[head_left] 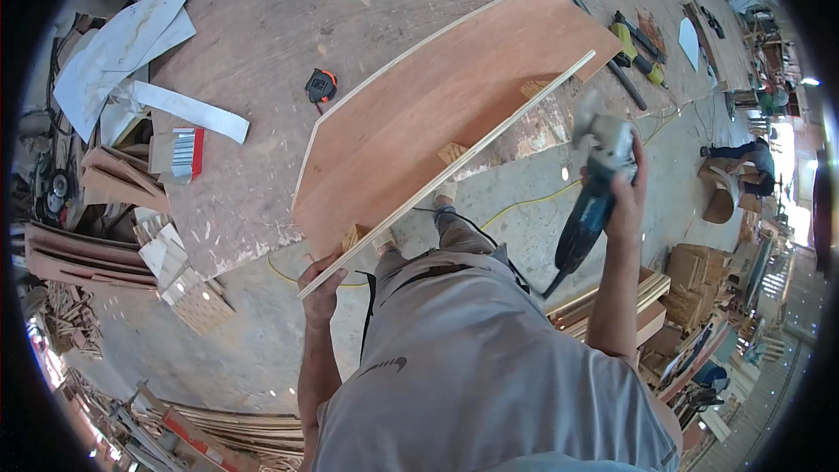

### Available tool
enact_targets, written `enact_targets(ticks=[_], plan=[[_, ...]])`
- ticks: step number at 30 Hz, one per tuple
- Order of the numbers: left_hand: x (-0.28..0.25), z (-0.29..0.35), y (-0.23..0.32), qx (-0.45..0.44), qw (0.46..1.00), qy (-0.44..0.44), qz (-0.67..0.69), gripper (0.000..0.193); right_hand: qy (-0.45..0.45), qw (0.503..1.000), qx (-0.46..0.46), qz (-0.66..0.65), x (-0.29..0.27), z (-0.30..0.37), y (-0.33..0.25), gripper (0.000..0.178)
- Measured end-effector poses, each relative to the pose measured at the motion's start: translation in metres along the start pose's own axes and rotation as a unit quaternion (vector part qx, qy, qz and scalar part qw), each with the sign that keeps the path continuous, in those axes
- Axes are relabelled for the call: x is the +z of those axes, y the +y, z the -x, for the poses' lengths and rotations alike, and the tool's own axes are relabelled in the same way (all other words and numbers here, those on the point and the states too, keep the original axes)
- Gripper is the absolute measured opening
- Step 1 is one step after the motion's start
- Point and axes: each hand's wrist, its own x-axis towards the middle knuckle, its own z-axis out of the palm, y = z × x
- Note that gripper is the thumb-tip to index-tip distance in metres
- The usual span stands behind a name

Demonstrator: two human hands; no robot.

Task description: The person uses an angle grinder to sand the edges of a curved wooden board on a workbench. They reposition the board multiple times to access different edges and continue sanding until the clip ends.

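Observation:
A long curved plywood piece (419, 87) lies on the worktable, with a narrow strip of plywood standing along its near edge and small wooden blocks (453, 153) in the corner between them. My left hand (321, 284) grips the near left end of that plywood, its fingers partly behind the edge. Off the right end, my right hand (627, 201) is wrapped round an angle grinder (584, 214) with a dark teal body. The grinder's head points away from me; its disc is blurred. A dark cord runs from its lower end towards my legs.
A tape measure (321, 86) and a red-and-white box of staples (185, 154) rest on the worktable (262, 17). Beyond the plywood's right end lie a yellow-green tool (636, 51) and a hammer (627, 85). A yellow cable (524, 204) crosses the floor. Another person (743, 166) bends over at far right.

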Motion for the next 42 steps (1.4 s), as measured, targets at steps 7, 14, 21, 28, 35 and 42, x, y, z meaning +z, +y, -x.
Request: enact_targets(ticks=[7, 14, 21, 28, 35, 42], plan=[[0.004, 0.000, 0.007, 0.018, 0.999, -0.012, -0.046, 0.035, -0.351, 0.892, -0.164, 0.234, 0.125, 0.063, -0.040, 0.083], [0.003, -0.006, 0.004, 0.052, 0.996, -0.021, -0.064, 0.033, -0.394, 0.856, -0.156, 0.295, 0.144, 0.081, -0.027, 0.082], [0.000, -0.005, 0.000, 0.047, 0.997, -0.013, -0.065, 0.032, -0.181, 0.933, -0.103, 0.294, 0.064, 0.012, -0.002, 0.082], [-0.002, -0.010, 0.009, 0.037, 0.995, -0.006, -0.088, 0.026, -0.116, 0.968, -0.092, 0.201, 0.065, 0.029, 0.015, 0.086], [-0.002, -0.014, 0.016, 0.032, 0.998, -0.030, 0.045, 0.024, -0.401, 0.859, -0.240, 0.208, 0.200, 0.115, -0.006, 0.081], [-0.009, -0.020, 0.003, 0.203, 0.975, -0.073, 0.056, 0.027, -0.468, 0.814, -0.248, 0.239, 0.260, 0.148, -0.026, 0.080]])
